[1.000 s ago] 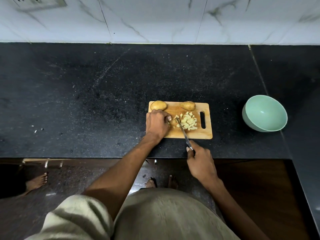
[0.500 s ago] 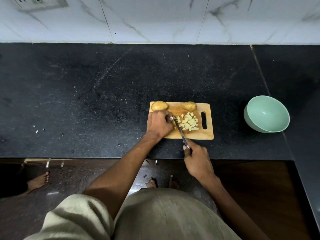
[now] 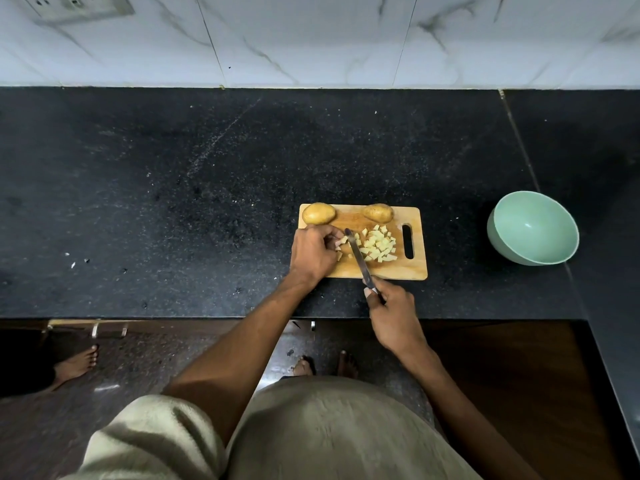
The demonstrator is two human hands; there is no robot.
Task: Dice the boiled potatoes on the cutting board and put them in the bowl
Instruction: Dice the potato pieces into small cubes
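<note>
A wooden cutting board [image 3: 388, 270] lies on the black counter. Two whole potatoes sit along its far edge, one at the left corner [image 3: 318, 213] and one near the middle [image 3: 378, 213]. A heap of diced potato [image 3: 378, 244] covers the board's centre. My left hand [image 3: 313, 252] rests on the board's left part, its curled fingers pinching a small piece of potato [image 3: 342, 241]. My right hand [image 3: 391, 311] grips the handle of a knife [image 3: 358, 256], whose blade lies across the board just left of the heap. The mint-green bowl [image 3: 533, 228] stands empty to the right.
The black counter [image 3: 173, 202] stretches wide to the left, with a few small crumbs [image 3: 74, 259]. A marble-tiled wall [image 3: 311, 39] rises behind it. Another person's bare foot [image 3: 78, 363] stands on the floor at the lower left.
The knife blade has shifted left, away from the heap and toward my left hand's fingers. My left hand stays on the board's left part, and a few pieces now show at its fingertips.
</note>
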